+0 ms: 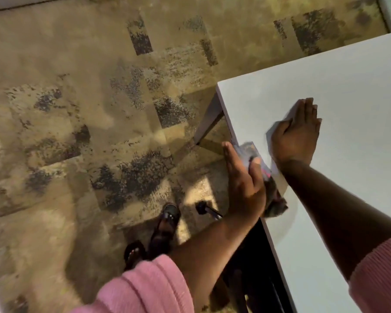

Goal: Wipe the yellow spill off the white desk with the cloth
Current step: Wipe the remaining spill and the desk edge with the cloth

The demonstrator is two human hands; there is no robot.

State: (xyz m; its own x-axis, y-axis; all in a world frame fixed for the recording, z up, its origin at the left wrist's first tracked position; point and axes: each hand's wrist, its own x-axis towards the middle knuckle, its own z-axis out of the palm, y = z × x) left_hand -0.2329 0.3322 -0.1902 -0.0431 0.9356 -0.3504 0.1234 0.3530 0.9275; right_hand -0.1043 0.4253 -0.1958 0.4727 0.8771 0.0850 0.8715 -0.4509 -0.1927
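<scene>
The white desk (352,91) fills the right side, its corner at upper middle. My left hand (242,179) is at the desk's left edge, fingers straight, thumb pressing a blurred grey and pink cloth (250,150) against the edge. More of the cloth (277,205) hangs out behind the palm. My right hand (299,132) lies flat on the desk top just beyond, fingers together, holding nothing. No yellow spill shows on the visible desk surface; the hands and cloth hide part of it.
Beige carpet with dark patches (99,109) covers the floor on the left. A desk leg (209,123) slants down under the corner. My feet in black sandals (165,224) stand beside a black wheel (201,207). Dark furniture (253,267) sits under the desk.
</scene>
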